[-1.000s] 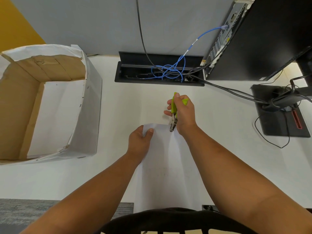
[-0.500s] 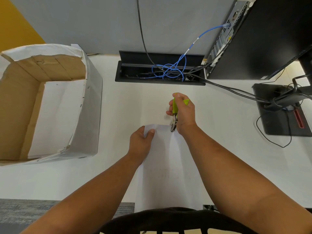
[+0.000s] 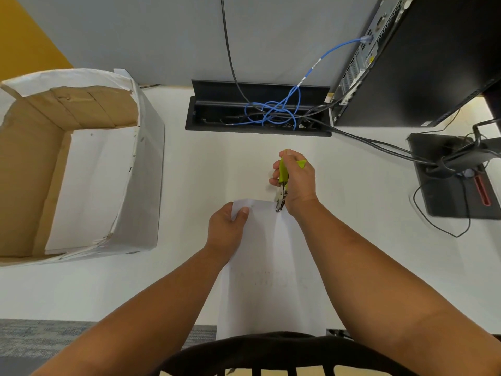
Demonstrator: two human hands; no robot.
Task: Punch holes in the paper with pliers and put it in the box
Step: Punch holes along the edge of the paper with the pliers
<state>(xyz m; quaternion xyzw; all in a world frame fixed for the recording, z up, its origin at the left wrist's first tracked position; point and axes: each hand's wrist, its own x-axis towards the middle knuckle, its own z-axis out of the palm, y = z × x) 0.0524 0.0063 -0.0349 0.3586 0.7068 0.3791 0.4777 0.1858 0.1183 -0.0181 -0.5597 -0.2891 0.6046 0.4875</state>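
1. The right hand (image 3: 296, 183) grips the green-handled punch pliers (image 3: 282, 183), fingers curled round the handles, metal head pointing down at the far edge of the paper (image 3: 271, 267).
2. The left hand (image 3: 226, 226) pinches the paper's far left corner, thumb on top.
3. The white paper lies lengthwise between the forearms, its near end running over the counter's (image 3: 366, 240) front edge toward a dark chair back (image 3: 271, 354).
4. The pliers' head meets the paper near its far right corner.
5. The cardboard box (image 3: 81, 164), open-topped and lined with white paper, sits at the left, well apart from the sheet; bare counter lies between them.
6. Beyond the hands, open counter reaches to the cable tray (image 3: 257, 109) with its blue cable (image 3: 273, 112).
7. A black monitor base (image 3: 455, 180) stands at the right, black cables trailing from it.
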